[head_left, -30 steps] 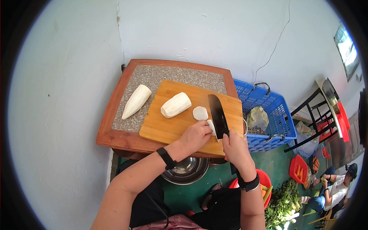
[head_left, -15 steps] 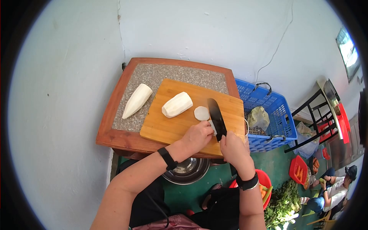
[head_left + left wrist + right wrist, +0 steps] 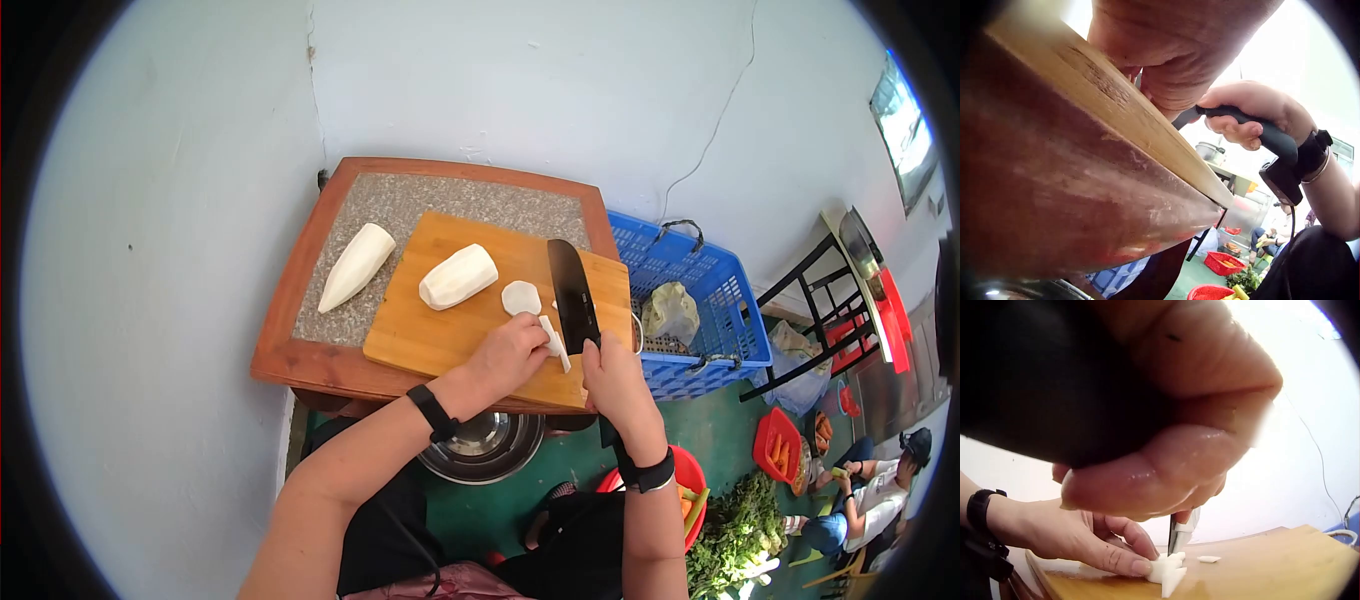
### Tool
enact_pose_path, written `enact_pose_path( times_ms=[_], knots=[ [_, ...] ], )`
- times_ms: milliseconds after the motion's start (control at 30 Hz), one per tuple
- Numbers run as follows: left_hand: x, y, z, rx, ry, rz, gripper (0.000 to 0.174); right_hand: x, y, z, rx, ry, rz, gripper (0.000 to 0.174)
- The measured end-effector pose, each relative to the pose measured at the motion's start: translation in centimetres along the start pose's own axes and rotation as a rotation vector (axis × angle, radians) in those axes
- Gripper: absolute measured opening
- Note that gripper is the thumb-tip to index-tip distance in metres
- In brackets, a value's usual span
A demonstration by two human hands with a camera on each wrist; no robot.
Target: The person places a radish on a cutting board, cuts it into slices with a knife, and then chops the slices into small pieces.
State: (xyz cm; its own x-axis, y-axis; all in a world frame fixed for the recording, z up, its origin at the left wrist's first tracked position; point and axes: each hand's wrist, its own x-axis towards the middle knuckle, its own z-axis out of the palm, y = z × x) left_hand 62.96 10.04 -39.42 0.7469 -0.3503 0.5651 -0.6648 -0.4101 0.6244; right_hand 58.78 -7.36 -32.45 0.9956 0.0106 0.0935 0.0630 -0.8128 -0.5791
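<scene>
Around 4 o'clock from the centre of the board [image 3: 440, 345], my left grip [image 3: 508, 357] pinches white cut pieces [image 3: 551, 338]. My right grip [image 3: 618, 375] grasps the knife [image 3: 572, 290] by its handle. Change vs half a second ago: blade shifted toward 2 o'clock, off the spot where it partly covered the pieces; a narrow strip [image 3: 562, 355] now shows angled toward 5 o'clock. A small sliver [image 3: 1209, 559] lies apart. Thick chunk [image 3: 458, 277] at 10 o'clock and round slice [image 3: 521, 298] at 1 o'clock: same places. Tapered root [image 3: 358, 267] unmoved on the desk [image 3: 500, 188], near 9:30.

Containers: blue crate [image 3: 735, 300] at 3 o'clock, pale plastic bag [image 3: 672, 313] inside. Red tub [image 3: 688, 460] past 4 o'clock, orange and green vegetables in it. Smaller red basket [image 3: 768, 432] at 4 o'clock, further off, carrots [image 3: 781, 452] inside. Steel basin [image 3: 500, 468] at 6 o'clock, below desk level.
</scene>
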Motion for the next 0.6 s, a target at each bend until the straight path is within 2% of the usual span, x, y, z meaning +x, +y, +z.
enact_pose_path(
  times_ms=[200,300,400,600],
  knots=[
    [0.2,-0.1,0.0,0.006,-0.034,-0.013,0.009,-0.7,-1.0,-0.4,-0.071,-0.052,-0.008,0.030],
    [0.2,0.0,-0.1,0.017,-0.039,-0.022,0.009,-0.7,-0.6,-0.1,-0.105,-0.010,-0.052,0.030],
    [0.2,0.1,-0.2,0.025,-0.037,-0.014,0.009,-1.1,-1.8,-0.8,-0.071,-0.052,0.004,0.030],
    [0.2,0.2,-0.2,0.035,-0.033,-0.006,0.009,-2.0,-1.6,-0.8,-0.193,-0.021,-0.105,0.029]
  ],
)
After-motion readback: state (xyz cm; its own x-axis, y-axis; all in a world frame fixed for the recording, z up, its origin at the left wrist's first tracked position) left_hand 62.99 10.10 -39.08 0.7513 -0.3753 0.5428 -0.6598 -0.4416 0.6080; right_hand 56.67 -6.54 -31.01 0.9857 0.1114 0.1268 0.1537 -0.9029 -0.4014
